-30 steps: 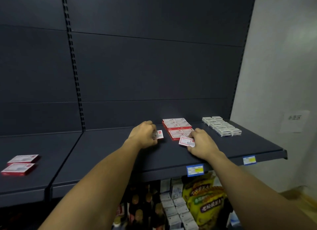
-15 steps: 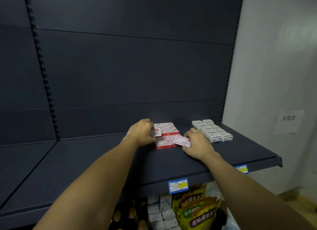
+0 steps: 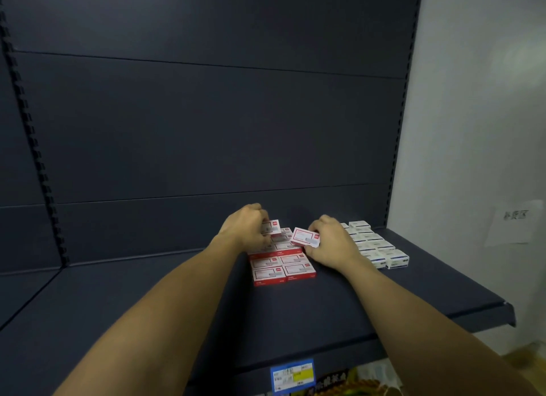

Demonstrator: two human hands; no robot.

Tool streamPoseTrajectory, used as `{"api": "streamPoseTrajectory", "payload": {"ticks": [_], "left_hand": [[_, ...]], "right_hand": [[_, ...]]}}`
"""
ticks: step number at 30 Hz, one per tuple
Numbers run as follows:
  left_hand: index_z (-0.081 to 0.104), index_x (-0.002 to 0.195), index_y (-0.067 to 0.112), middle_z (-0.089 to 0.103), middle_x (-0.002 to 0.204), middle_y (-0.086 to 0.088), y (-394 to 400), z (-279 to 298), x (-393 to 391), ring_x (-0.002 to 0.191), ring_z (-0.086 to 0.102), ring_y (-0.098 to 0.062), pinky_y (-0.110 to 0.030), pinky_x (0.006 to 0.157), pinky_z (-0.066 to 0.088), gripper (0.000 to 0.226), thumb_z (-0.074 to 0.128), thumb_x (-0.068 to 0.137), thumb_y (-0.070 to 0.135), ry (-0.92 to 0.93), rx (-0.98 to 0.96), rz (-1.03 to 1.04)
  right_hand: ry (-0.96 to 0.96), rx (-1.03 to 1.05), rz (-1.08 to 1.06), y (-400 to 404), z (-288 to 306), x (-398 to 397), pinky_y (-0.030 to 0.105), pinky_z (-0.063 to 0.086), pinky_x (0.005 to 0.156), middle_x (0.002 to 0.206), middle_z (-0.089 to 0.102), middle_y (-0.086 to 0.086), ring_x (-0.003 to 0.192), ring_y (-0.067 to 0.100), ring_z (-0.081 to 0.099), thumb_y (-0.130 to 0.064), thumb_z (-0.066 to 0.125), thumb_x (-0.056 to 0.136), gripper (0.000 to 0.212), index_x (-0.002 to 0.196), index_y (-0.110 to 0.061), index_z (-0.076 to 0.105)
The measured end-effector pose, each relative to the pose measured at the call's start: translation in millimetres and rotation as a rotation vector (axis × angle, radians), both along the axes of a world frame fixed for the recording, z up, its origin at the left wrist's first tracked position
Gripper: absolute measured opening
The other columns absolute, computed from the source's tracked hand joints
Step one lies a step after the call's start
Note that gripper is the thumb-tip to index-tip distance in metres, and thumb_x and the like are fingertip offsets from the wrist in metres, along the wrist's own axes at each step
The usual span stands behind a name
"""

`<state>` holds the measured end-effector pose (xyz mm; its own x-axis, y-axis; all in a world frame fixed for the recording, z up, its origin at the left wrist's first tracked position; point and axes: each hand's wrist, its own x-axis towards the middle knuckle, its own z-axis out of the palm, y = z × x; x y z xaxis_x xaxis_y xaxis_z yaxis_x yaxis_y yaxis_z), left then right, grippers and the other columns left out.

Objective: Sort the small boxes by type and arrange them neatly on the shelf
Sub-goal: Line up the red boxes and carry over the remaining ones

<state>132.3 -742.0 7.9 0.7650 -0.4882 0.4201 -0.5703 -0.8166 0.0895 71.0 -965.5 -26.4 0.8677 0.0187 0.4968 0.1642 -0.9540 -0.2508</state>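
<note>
Reaching over a dark shelf (image 3: 384, 301), both hands work at a block of red boxes (image 3: 282, 265) that lies flat, packed edge to edge in rows, w/ the nearest row just below and toward the person from both sets of fingertips. Left hand (image 3: 246, 228) has its fingers curled round one small red-and-white box (image 3: 271, 227), held above the far part of the block; most of that box is hidden behind the knuckles, so how far it sits off the boxes beneath can't be told. Right hand (image 3: 332, 242) pinches a second red-and-white box (image 3: 305, 237) betw. thumb and fingers, tilted, its left corner sticking out toward the left hand; the two held boxes are near each other but apart. Just right of the right hand's knuckles sits a group of white boxes (image 3: 381, 248), lined up in rows running back toward the shelf's rear panel (image 3: 206, 129); the wrist covers part of the near-left ones. Both forearms cross the front of the shelf and block some of its surface. Below the front edge, under the right forearm, hangs a blue-and-yellow price tag (image 3: 292, 375), w/ yellow packaging (image 3: 357, 386) showing beneath. A white wall (image 3: 487, 100) stands to the right w/ a paper sign (image 3: 515, 227), its writing too blurred to read.
</note>
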Motion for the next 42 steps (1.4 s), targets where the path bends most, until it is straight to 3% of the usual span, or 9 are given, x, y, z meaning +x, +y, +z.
{"api": "streamPoseTrajectory", "payload": {"ticks": [11, 19, 24, 30, 38, 42], "left_hand": [[0.066, 0.109, 0.021, 0.052, 0.106, 0.009, -20, -6, -15, 0.091, 0.056, -0.013, -0.034, 0.073, 0.054, 0.039, 0.073, 0.080, 0.047, 0.013, -0.005, 0.170], [0.068, 0.114, 0.019, 0.055, 0.112, 0.007, -16, -16, -45, 0.097, 0.058, -0.015, -0.036, 0.078, 0.056, 0.037, 0.069, 0.082, 0.037, 0.049, 0.036, 0.235], [0.070, 0.113, 0.019, 0.054, 0.109, 0.009, -2, -23, -54, 0.095, 0.059, -0.014, -0.035, 0.081, 0.055, 0.038, 0.069, 0.081, 0.040, 0.113, 0.000, 0.241], [0.070, 0.114, 0.019, 0.057, 0.112, 0.007, 3, -29, -58, 0.097, 0.060, -0.014, -0.034, 0.085, 0.056, 0.039, 0.068, 0.081, 0.039, 0.155, 0.022, 0.212], [0.072, 0.114, 0.018, 0.059, 0.112, 0.004, -4, -31, -51, 0.099, 0.060, -0.015, -0.036, 0.086, 0.056, 0.043, 0.071, 0.078, 0.042, 0.177, 0.058, 0.144], [0.072, 0.107, 0.018, 0.058, 0.106, 0.004, -9, -28, -46, 0.093, 0.060, -0.015, -0.037, 0.082, 0.056, 0.036, 0.071, 0.077, 0.039, 0.166, 0.082, 0.124]], "right_hand": [[0.005, 0.004, 0.183, -30, -4, 18, 0.028, 0.048, 0.085, 0.101, 0.053, -0.007, 0.101, 0.015, 0.054, -0.037, 0.072, 0.079, 0.030, 0.104, -0.021, 0.069], [0.020, -0.015, 0.330, -33, -4, 21, 0.036, 0.050, 0.089, 0.107, 0.053, -0.007, 0.106, 0.014, 0.052, -0.040, 0.073, 0.080, 0.039, 0.113, -0.020, 0.067], [0.060, -0.022, 0.388, -19, -5, 20, 0.031, 0.046, 0.093, 0.107, 0.051, -0.006, 0.109, 0.017, 0.051, -0.033, 0.074, 0.080, 0.047, 0.121, -0.014, 0.064], [0.134, -0.030, 0.402, -11, -6, 19, 0.024, 0.044, 0.091, 0.110, 0.051, -0.007, 0.111, 0.014, 0.052, -0.026, 0.073, 0.079, 0.043, 0.120, -0.016, 0.065], [0.154, -0.040, 0.333, -15, -10, 13, 0.024, 0.044, 0.090, 0.117, 0.054, -0.002, 0.113, 0.016, 0.052, -0.027, 0.071, 0.081, 0.047, 0.126, -0.015, 0.065], [0.163, -0.059, 0.322, -15, -10, 12, 0.030, 0.046, 0.096, 0.119, 0.052, -0.001, 0.116, 0.017, 0.049, -0.027, 0.070, 0.082, 0.048, 0.128, -0.014, 0.065]]}}
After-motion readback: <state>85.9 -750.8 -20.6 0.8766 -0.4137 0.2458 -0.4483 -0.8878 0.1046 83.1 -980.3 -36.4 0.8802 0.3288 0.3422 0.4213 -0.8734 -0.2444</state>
